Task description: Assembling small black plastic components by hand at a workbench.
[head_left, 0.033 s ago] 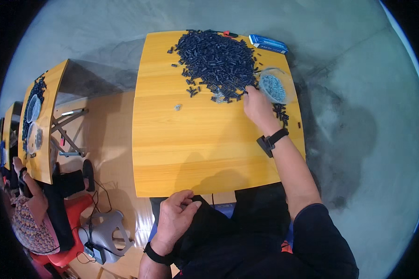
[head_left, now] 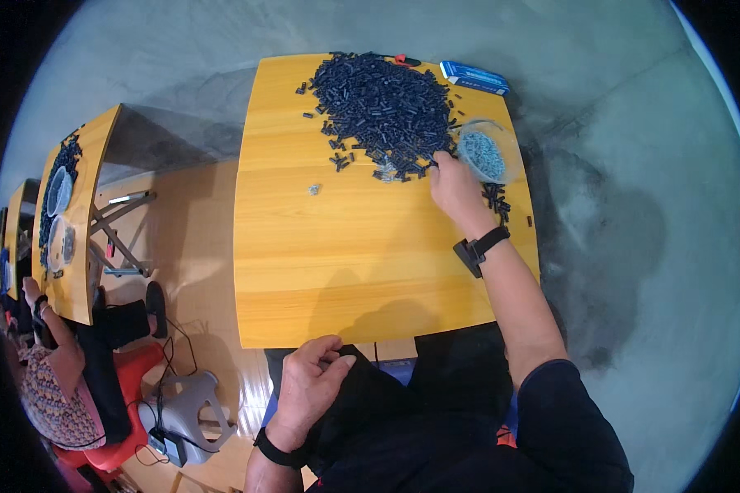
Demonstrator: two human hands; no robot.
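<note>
On the yellow wooden table (head_left: 345,263) lies a big heap of small black cylindrical pieces (head_left: 378,107). My right hand (head_left: 459,191) reaches to the heap's near right edge, its thumb and fingers pinched together. What they hold, if anything, does not show against the black pieces. Just beyond it stands a clear round tub (head_left: 506,168) with small silvery parts (head_left: 481,154) in it. A few silvery parts (head_left: 385,173) also lie at the heap's near edge. My left hand (head_left: 311,382) is over my lap at the table's near edge, fingers curled and the inner palm hidden.
A blue box (head_left: 474,77) and a red-and-black tool (head_left: 404,60) lie at the far edge. More black pieces (head_left: 496,201) are right of my wrist. Some silvery bits (head_left: 313,190) sit left of centre. At left, another person (head_left: 57,386) works at another table (head_left: 99,197), near a grey stool (head_left: 191,411).
</note>
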